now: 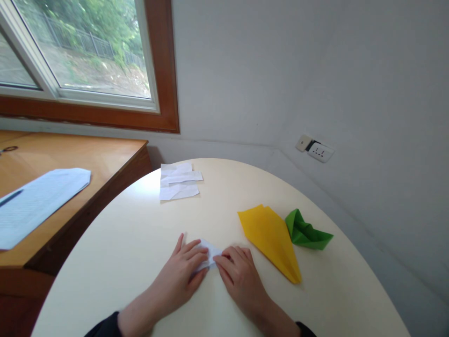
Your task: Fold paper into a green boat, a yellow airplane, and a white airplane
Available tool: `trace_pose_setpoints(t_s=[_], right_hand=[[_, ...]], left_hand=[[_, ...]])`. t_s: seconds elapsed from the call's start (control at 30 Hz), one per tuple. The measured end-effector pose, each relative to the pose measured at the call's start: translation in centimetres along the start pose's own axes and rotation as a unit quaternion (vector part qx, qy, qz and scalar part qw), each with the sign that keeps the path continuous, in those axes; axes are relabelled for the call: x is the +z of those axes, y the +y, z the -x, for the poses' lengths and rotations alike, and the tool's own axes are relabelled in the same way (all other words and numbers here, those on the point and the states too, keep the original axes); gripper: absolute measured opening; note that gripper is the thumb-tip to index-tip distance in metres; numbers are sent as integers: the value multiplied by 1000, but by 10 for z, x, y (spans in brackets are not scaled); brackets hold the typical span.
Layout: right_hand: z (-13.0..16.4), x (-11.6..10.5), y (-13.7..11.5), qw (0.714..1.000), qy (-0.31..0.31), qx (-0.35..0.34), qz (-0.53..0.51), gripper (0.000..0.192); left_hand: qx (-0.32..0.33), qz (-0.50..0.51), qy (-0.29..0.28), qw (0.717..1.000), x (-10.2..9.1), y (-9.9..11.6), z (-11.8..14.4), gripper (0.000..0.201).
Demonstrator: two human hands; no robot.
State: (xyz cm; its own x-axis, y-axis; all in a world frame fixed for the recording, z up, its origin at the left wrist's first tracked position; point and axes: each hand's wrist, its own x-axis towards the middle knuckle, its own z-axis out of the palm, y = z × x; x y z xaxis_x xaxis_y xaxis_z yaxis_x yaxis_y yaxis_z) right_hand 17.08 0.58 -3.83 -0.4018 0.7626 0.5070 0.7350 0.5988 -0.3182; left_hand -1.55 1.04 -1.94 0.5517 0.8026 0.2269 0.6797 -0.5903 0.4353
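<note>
A small folded piece of white paper lies on the round table, partly hidden under my hands. My left hand rests over its left part with fingers stretched out and somewhat spread. At the paper's right end, my right hand pinches the tip between thumb and fingers. To the right of my right hand lies a folded yellow paper. Touching or nearly touching its right side is a green folded paper boat.
White paper strips lie near the far edge of the round cream table. On the wooden desk to the left are a stack of papers, a pen and scissors. A wall socket is at the right.
</note>
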Motion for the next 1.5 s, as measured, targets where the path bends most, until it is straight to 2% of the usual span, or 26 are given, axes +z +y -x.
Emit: trace_pose_setpoints(t_s=[0.23, 0.47, 0.7, 0.83, 1.0, 1.17, 1.5], right_hand=[[0, -1, -3, 999, -1, -16, 29, 12], [1, -2, -9, 998, -7, -37, 56, 13], [0, -2, -7, 996, -25, -35, 73, 14], [1, -3, -10, 994, -23, -41, 95, 14], [5, -3, -16, 994, -27, -41, 97, 14], [6, -3, -20, 995, -26, -28, 91, 14], [3, -4, -20, 999, -21, -18, 33, 19]], left_hand=[[15, 12, 4, 1000, 0, 1, 1, 23], [28, -1, 57, 998, 4, 2, 1, 22], [51, -44, 99, 993, 13, -7, 1, 23], [30, -76, 121, 989, 15, -9, 1, 29], [2, -92, 94, 991, 10, -5, 1, 38], [-1, -83, 56, 995, 8, -5, -1, 37], [22, -49, 69, 996, 10, -5, -1, 34]])
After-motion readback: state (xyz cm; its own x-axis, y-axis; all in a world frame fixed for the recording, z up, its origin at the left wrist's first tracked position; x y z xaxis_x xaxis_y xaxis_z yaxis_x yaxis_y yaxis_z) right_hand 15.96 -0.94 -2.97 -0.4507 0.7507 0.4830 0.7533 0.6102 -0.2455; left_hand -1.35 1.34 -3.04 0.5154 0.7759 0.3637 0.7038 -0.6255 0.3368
